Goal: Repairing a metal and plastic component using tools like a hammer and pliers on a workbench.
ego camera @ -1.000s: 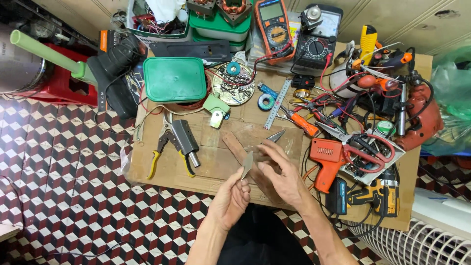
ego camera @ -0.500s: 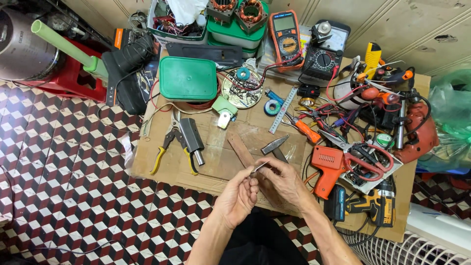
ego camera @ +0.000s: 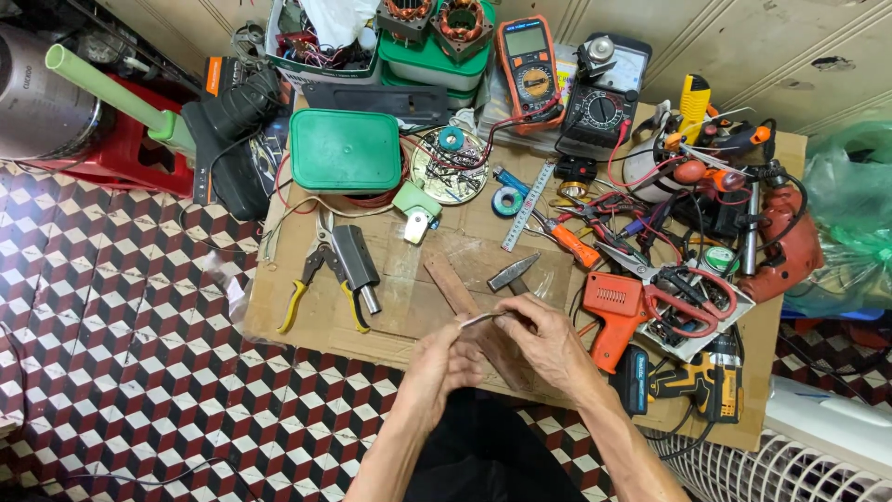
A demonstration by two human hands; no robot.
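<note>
you've got both hands together at about 6 o'clock on the cardboard desk (ego camera: 307,325). your left hand (ego camera: 444,363) and right hand (ego camera: 548,342) are each pinching an end of a small thin metal strip (ego camera: 478,319), fingers pressed together on it, so neither grip is spread. held between two hands like that it looks like you're steadying it, or maybe flexing it, can't tell which.

it sits just above the wooden slat (ego camera: 462,302), with the hammer head (ego camera: 513,272) right beside at 12 o'clock of your hands, close enough to grab, i'd guess on purpose.

over at 9 o'clock lie the yellow-handled pliers (ego camera: 316,284) and a grey metal tool (ego camera: 355,268), touching each other. the green lidded box (ego camera: 346,151) is at 11 o'clock, well apart. the orange multimeter (ego camera: 528,67) leans up at 12, and at 3 o'clock there's the orange soldering gun (ego camera: 613,316) next to the red-handled scissors (ego camera: 692,302). all the clutter is pushed out to the edges, which leaves you a working patch in the middle.
</note>
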